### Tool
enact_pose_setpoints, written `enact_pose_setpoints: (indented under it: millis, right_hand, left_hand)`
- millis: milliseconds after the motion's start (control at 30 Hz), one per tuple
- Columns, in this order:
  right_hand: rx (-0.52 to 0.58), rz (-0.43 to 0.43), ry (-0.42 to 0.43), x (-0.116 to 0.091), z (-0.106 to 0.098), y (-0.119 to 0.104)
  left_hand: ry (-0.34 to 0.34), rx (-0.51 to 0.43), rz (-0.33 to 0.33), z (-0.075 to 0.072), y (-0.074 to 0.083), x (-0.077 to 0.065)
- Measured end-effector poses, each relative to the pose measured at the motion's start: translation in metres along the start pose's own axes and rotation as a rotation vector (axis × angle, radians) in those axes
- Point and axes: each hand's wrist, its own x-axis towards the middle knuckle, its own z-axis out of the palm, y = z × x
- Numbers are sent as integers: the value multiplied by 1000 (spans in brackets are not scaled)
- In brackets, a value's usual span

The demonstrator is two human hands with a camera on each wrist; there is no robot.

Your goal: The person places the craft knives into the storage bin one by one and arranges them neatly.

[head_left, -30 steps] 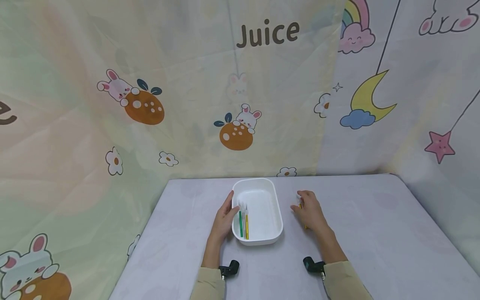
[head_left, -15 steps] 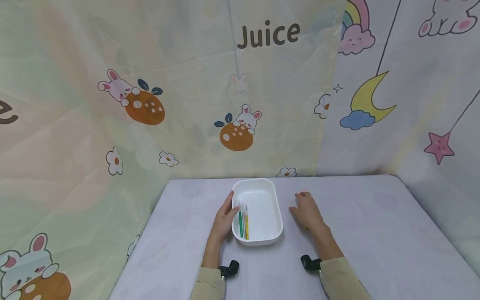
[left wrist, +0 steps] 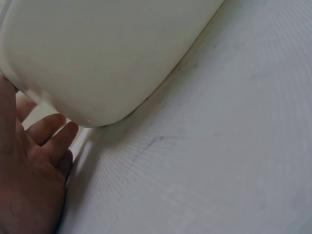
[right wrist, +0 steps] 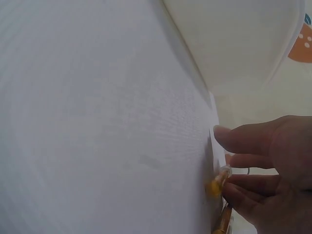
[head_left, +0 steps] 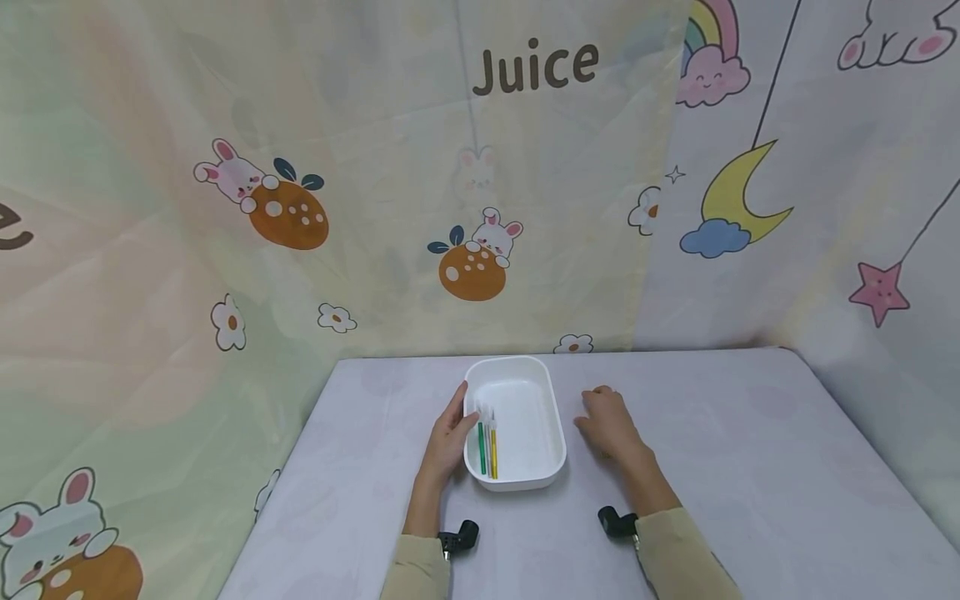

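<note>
Sleeves [head_left: 417,568] of tan cloth came nearest, with a black wrist camera [head_left: 459,537] jutting inward at the left cuff and a matching black device [head_left: 617,523] at the right. Beyond them, the left hand [head_left: 448,442] clasped a white tray [head_left: 528,421] by its left side, thumb over the rim and fingers against the outer wall. The right hand [head_left: 611,427] was low over the desk [head_left: 750,450], just right of the tray and apart from it, its thumb parted from its fingers. A small yellow piece [right wrist: 213,188] and a brownish rod [right wrist: 224,219] showed beside those fingers in the right wrist view; that picture was dim and cramped, so I could not tell whether the fingers gripped either or merely touched it, nor whether both belonged to one thing.

Inside the tray, along its left wall, lay a green stick [head_left: 482,448], a grey stick [head_left: 487,447] and a yellow stick [head_left: 494,454], roughly parallel, pale ends pointing away. All looked light and stiff, probably smooth enough to roll, so a pinch around mid-shaft seemed surest; the pale ends looked more delicate. The tray, likely light, rigid plastic with slick walls, seemed best steadied by its rim.

Behind the desk hung a printed backdrop [head_left: 390,208] with rabbits, a moon and the word "Juice".
</note>
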Motion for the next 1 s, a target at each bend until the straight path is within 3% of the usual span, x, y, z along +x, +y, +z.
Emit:
enact_pose_setpoints:
  millis: [500,1000]
  right_hand:
    - [-69,3,-34,0,0,-5]
    - [84,18,-50,3,2,-1]
  left_hand:
    - [-10,-13,9,-1,-3,0]
    - [-21,-10,12,-1,-1,0]
